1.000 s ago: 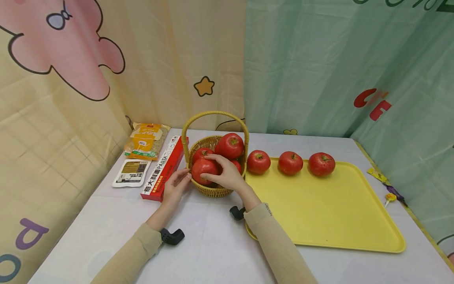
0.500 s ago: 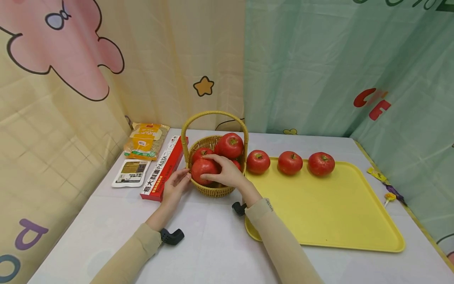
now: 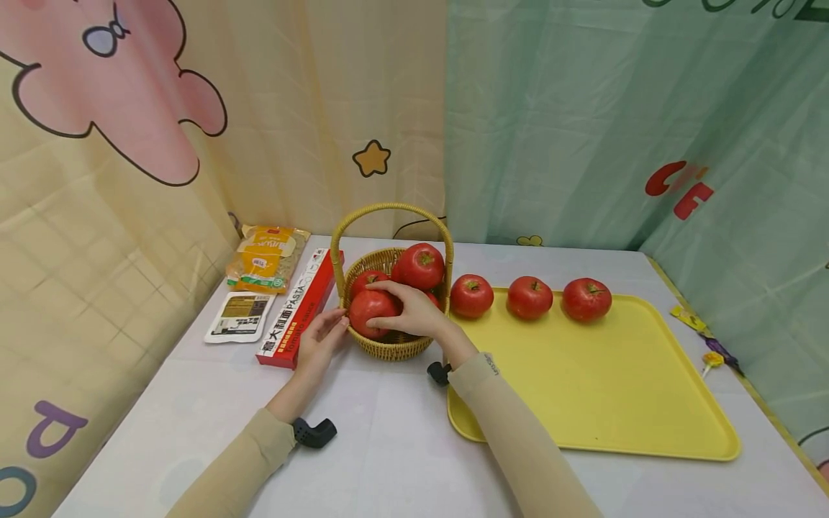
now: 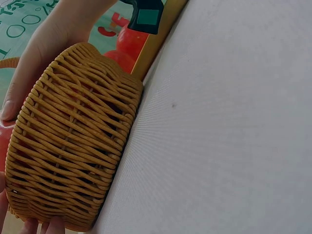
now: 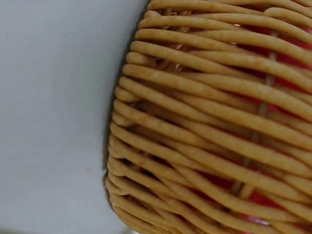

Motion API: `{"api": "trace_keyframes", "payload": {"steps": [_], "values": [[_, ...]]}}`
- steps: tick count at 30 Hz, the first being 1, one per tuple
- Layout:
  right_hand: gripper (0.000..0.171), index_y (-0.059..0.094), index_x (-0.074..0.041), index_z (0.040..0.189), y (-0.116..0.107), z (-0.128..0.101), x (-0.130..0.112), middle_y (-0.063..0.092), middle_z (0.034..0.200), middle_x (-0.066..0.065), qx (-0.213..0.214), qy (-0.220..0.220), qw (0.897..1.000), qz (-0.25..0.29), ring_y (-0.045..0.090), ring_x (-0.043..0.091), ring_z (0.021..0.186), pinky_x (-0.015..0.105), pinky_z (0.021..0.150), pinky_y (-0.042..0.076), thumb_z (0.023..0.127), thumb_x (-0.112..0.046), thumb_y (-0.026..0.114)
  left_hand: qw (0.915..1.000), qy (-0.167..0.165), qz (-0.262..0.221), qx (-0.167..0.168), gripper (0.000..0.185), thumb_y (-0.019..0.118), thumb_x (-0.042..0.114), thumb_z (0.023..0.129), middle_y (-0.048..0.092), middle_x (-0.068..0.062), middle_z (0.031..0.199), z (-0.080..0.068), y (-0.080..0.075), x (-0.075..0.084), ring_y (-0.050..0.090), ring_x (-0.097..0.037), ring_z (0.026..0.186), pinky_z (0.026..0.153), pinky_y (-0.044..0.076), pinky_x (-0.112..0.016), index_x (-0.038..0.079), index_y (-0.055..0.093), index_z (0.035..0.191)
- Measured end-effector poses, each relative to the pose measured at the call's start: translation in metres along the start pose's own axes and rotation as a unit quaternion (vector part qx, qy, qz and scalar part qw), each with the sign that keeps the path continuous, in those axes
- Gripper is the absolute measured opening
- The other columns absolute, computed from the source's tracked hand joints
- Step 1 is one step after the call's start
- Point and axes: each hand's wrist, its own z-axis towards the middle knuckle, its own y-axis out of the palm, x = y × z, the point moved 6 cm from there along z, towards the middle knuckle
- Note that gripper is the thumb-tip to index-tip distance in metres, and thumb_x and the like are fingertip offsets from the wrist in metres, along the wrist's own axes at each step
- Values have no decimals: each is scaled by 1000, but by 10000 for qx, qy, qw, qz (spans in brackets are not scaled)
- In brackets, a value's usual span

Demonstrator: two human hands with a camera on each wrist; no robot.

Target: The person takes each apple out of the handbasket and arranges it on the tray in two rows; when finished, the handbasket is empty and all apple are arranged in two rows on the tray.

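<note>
The basket (image 3: 391,344) (tomatoes inside) stands between the pasta box (image 3: 299,308) at left and tray (image 3: 596,403) at right.

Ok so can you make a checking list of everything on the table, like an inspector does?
Surface: white table, flat, no spills seen.
Job's things: wicker basket holding several tomatoes; front tomato under the right hand; three tomatoes in a row along the far edge of the yellow tray.
Clutter: red pasta box, two food packets left of the basket; lollipop right of the tray.
Grips: right hand curled on the front tomato; left hand touches the basket's side.
Cables: nothing seen.
Surroundings: cartoon-printed curtains behind and beside.
</note>
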Motion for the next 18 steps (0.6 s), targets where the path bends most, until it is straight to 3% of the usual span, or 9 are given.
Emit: {"api": "trace_keyframes", "payload": {"steps": [18], "values": [[65,51,-29,130,-1,2,2,50,131,-4,-27,-53,9995,304,45,16,118,42,96,45,73,-41,79,10000,15,44,-22,33,56,6,94,49,-18,132,-1,0,0,47,-23,121,87,48,-15,-7,51,123]]}}
